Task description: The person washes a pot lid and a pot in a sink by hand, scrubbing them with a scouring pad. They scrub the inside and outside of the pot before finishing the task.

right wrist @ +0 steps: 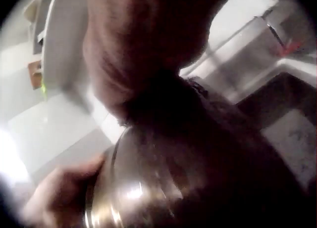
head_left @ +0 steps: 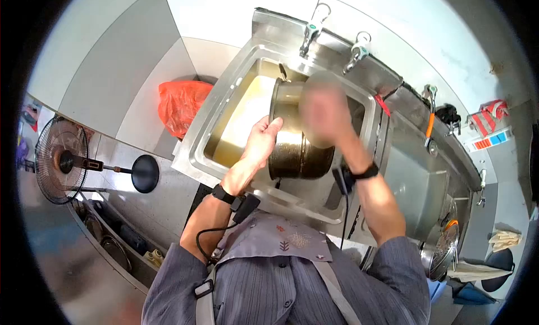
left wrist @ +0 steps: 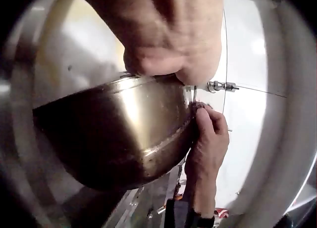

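A large metal pot (head_left: 300, 151), brownish and shiny, lies tipped on its side over the left sink basin (head_left: 210, 148). My left hand (head_left: 261, 141) grips its rim, the thumb lying on the outer wall. Blurred in the head view, my right hand (head_left: 330, 113) is at the far side of the pot. The left wrist view shows that right hand (left wrist: 210, 139) with fingers curled round a small dark scrubber (left wrist: 200, 105) against the pot wall. In the right wrist view the pot (right wrist: 143, 188) is largely in shadow, and the scrubber is mostly hidden under the hand.
Cloudy yellowish water (head_left: 241, 117) stands in the left basin. Two taps (head_left: 314, 28) rise behind it. To the right lies a second basin (head_left: 412, 173) with a metal strainer (head_left: 446, 249) near it. A red plastic bag (head_left: 182, 106) and a fan (head_left: 64, 159) are at the left.
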{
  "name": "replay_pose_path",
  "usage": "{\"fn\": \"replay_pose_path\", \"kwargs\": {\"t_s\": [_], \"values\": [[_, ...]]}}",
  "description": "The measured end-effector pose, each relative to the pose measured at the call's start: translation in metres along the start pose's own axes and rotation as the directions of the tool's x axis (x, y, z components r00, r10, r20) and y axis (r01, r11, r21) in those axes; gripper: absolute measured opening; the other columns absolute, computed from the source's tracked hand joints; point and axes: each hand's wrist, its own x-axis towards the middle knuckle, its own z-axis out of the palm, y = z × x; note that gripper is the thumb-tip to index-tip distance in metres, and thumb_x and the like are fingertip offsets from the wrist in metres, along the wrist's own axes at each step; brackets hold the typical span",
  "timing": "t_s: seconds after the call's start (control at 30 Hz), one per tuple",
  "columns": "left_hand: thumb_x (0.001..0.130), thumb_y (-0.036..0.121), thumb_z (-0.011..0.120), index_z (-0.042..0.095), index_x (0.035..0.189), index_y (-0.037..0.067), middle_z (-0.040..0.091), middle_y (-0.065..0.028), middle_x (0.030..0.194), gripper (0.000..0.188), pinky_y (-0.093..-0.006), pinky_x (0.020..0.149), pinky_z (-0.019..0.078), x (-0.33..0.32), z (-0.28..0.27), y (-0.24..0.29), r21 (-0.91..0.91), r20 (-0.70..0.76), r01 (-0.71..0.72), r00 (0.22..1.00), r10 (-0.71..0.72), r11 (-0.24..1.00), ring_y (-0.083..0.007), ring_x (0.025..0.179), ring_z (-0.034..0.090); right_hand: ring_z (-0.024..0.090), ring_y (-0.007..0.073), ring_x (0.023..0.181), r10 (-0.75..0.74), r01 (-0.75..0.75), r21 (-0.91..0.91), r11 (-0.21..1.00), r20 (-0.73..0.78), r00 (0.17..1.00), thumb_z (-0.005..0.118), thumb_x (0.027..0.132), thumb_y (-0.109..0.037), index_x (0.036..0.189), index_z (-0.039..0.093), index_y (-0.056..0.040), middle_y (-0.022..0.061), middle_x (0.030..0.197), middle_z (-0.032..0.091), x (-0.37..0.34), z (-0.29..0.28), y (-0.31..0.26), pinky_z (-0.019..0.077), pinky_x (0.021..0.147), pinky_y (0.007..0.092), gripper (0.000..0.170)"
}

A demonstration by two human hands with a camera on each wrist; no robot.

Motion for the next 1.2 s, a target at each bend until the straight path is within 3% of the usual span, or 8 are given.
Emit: {"fn": "replay_pose_path", "kwargs": {"t_s": [0.2, 0.37, 0.63, 0.77, 0.9, 1.03, 1.1, 1.2], "values": [[0.109, 0.029, 0.059, 0.069, 0.114, 0.001, 0.061, 0.0032, 0.089, 0.03, -0.0281, 0.076, 0.0448, 0.005, 0.003, 0.0, -0.139, -0.06, -0.061, 0.997, 0.053, 0.988, -0.0092, 0.082, 0.05, 0.061, 0.0352, 0.119, -0.458, 0.473, -0.09, 0.877, 0.145, 0.877, 0.073, 0.081, -0.017, 0.095, 0.067, -0.0048, 0.0115, 0.123, 0.066, -0.033, 0.007, -0.071, 0.0489, 0.104, 0.0518, 0.019], [0.109, 0.033, 0.059, 0.067, 0.111, -0.001, 0.06, 0.0035, 0.088, 0.035, -0.0281, 0.077, 0.0444, 0.002, 0.009, -0.018, 0.04, -0.051, -0.119, 0.991, 0.121, 0.992, -0.0103, 0.083, 0.05, 0.064, 0.0352, 0.118, -0.052, 0.047, 0.07, 0.996, 0.08, 0.995, 0.061, 0.099, -0.02, 0.112, 0.07, -0.0062, 0.015, 0.125, 0.069, 0.031, -0.018, 0.008, 0.0471, 0.107, 0.0533, 0.021], [0.11, 0.047, 0.056, 0.056, 0.084, -0.001, 0.044, -0.0054, 0.069, 0.055, -0.0363, 0.066, 0.0438, -0.025, 0.008, -0.013, 0.385, 0.03, -0.214, 0.975, 0.22, 0.897, -0.0153, 0.071, 0.043, 0.06, 0.0358, 0.131, -0.303, 0.312, -0.235, 0.921, 0.073, 0.95, 0.064, 0.096, -0.019, 0.131, 0.061, -0.0011, 0.0191, 0.141, 0.063, -0.042, -0.004, -0.051, 0.0486, 0.111, 0.0508, 0.039], [0.111, 0.05, 0.054, 0.057, 0.083, 0.002, 0.043, 0.005, 0.073, 0.055, -0.0309, 0.065, 0.0395, -0.032, 0.008, -0.014, 0.404, 0.035, -0.215, 0.975, 0.22, 0.889, -0.0096, 0.073, 0.04, 0.061, 0.0479, 0.113, 0.29, -0.293, -0.033, 0.956, -0.069, 0.955, 0.056, 0.098, -0.017, 0.121, 0.055, 0.006, 0.0285, 0.124, 0.062, -0.014, -0.016, 0.015, 0.0506, 0.101, 0.0517, 0.033], [0.111, 0.045, 0.054, 0.058, 0.084, -0.002, 0.046, -0.0074, 0.069, 0.054, -0.0377, 0.066, 0.0451, -0.032, 0.005, -0.02, 0.46, 0.035, -0.178, 0.983, 0.183, 0.87, -0.0166, 0.069, 0.044, 0.058, 0.0443, 0.128, 0.237, -0.175, -0.225, 0.959, 0.292, 0.926, 0.066, 0.094, -0.017, 0.147, 0.045, 0.0062, 0.0291, 0.144, 0.055, -0.023, -0.025, -0.081, 0.0463, 0.11, 0.0532, 0.062], [0.11, 0.045, 0.055, 0.064, 0.09, -0.002, 0.053, -0.0059, 0.071, 0.052, -0.0355, 0.067, 0.0466, -0.02, 0.004, -0.02, 0.329, 0.047, -0.344, 0.936, 0.348, 0.879, -0.0154, 0.07, 0.048, 0.059, 0.0446, 0.128, -0.177, 0.182, -0.153, 0.971, 0.041, 0.983, 0.07, 0.091, -0.017, 0.144, 0.052, 0.006, 0.0266, 0.146, 0.055, -0.056, 0.003, -0.084, 0.0463, 0.111, 0.0514, 0.06], [0.11, 0.046, 0.056, 0.065, 0.091, -0.002, 0.053, -0.0053, 0.072, 0.052, -0.0344, 0.067, 0.0463, -0.028, 0.003, -0.011, 0.47, 0.026, -0.151, 0.987, 0.158, 0.87, -0.0148, 0.071, 0.048, 0.058, 0.0458, 0.127, 0.293, -0.243, -0.177, 0.954, 0.363, 0.884, 0.061, 0.097, -0.021, 0.139, 0.053, 0.0076, 0.0294, 0.14, 0.058, -0.021, -0.032, -0.062, 0.0478, 0.11, 0.0523, 0.052], [0.109, 0.043, 0.059, 0.059, 0.083, 0.004, 0.046, 0.0069, 0.073, 0.047, -0.0294, 0.064, 0.0392, -0.036, 0.008, -0.002, 0.384, 0.021, -0.182, 0.982, 0.188, 0.905, -0.0084, 0.07, 0.042, 0.06, 0.0456, 0.113, 0.165, -0.173, -0.126, 0.977, -0.07, 0.984, 0.054, 0.099, -0.019, 0.127, 0.052, 0.009, 0.0282, 0.126, 0.06, -0.035, -0.011, -0.005, 0.0494, 0.101, 0.0539, 0.04]]}}
